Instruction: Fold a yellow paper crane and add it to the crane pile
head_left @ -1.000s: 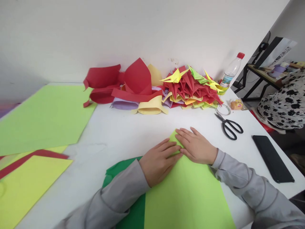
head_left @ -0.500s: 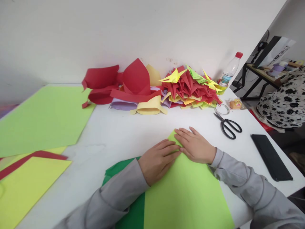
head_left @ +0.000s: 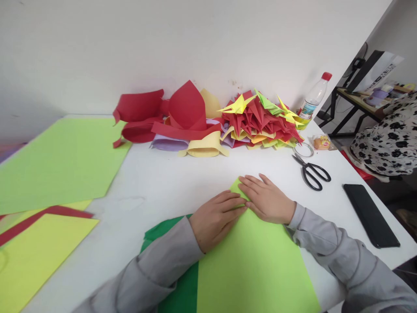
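Observation:
A light green sheet of paper [head_left: 257, 265] lies in front of me on the white table [head_left: 163, 182], over a dark green sheet [head_left: 182, 291]. My left hand [head_left: 215, 219] and my right hand [head_left: 265, 198] both rest flat on the far corner of the light green sheet, fingers stretched out and meeting at the tip. Only a small point of the paper shows beyond the fingers. Grey sleeves cover both forearms.
A heap of folded red, yellow and green paper shapes [head_left: 260, 117] and curled red paper [head_left: 163, 115] lies along the wall. Scissors [head_left: 311, 171], a tape ring [head_left: 304, 149], a bottle [head_left: 314, 98] and a black phone [head_left: 369, 215] sit right. Large sheets [head_left: 58, 161] lie left.

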A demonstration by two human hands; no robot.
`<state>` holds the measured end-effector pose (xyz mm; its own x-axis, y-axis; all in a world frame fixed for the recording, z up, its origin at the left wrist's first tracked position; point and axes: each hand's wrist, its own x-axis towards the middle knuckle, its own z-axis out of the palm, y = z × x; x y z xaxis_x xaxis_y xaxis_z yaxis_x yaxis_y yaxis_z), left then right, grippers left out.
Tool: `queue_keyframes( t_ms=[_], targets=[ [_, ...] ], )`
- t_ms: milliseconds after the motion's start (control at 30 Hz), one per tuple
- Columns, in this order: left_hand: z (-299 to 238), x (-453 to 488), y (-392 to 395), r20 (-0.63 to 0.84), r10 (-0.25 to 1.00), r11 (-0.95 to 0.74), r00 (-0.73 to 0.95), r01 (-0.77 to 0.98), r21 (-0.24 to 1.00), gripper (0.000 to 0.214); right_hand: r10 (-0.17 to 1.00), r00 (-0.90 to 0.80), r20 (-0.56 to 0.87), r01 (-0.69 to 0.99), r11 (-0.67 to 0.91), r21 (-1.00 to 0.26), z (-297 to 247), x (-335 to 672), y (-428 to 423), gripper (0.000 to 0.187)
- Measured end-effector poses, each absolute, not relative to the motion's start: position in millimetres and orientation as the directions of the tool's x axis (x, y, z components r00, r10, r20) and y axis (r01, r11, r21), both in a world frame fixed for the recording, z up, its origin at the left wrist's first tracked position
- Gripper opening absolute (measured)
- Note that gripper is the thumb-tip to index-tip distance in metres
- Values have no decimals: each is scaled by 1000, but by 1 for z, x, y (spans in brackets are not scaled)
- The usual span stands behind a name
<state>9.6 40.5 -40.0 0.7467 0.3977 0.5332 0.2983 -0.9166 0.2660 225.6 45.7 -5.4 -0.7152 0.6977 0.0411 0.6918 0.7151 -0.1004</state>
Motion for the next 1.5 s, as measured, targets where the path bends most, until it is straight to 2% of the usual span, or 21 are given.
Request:
queue_keyframes(
  t_ms=[333,800,1133,1500],
  targets=[
    [-42,10,43,563,366,-927,741,240,286,34,699,-713,57,695,715,-75,-6,225,45,48],
    [-43,9,41,548,392,-917,739,262,302,35,701,-711,54,697,713,-78,-5,224,44,48],
    [-43,11,40,563,360,-933,744,277,231,31,709,-705,0,703,700,-123,5,223,46,49],
    [-33,14,38,512,407,-913,756,318,256,26,764,-644,41,758,644,-101,7,213,45,62]
  ],
)
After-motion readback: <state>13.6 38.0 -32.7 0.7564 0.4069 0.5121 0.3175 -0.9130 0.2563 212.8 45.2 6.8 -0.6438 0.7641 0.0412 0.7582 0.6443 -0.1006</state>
